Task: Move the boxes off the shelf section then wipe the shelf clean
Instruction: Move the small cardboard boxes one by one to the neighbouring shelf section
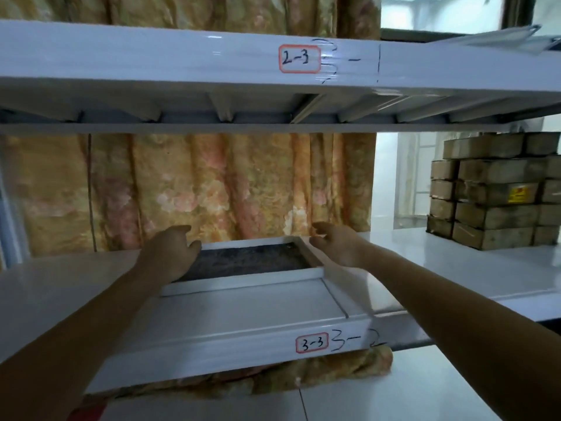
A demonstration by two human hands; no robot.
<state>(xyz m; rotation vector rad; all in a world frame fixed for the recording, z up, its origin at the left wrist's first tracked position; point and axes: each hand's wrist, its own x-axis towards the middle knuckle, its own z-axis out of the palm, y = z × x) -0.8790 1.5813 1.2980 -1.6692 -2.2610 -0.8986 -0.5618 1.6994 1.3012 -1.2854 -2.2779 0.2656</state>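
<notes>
A white metal shelf (243,311) labelled 3-3 (312,344) lies in front of me. At its back sits a shallow white-rimmed tray (243,282) with a dark speckled inside. My left hand (170,253) covers the tray's left end, thumb at the rim, fingers loosely curled; any grip is hidden. My right hand (337,247) is at the tray's far right corner, fingers spread and slightly bent, holding nothing. A stack of several brown cardboard boxes (498,192) stands on the neighbouring shelf section at the right.
An upper shelf (182,56) labelled 2-3 hangs close above. An orange floral curtain (212,189) hangs behind the shelf, and its hem (334,369) bunches on the white floor below. Papers (501,38) lie on the upper shelf at the right.
</notes>
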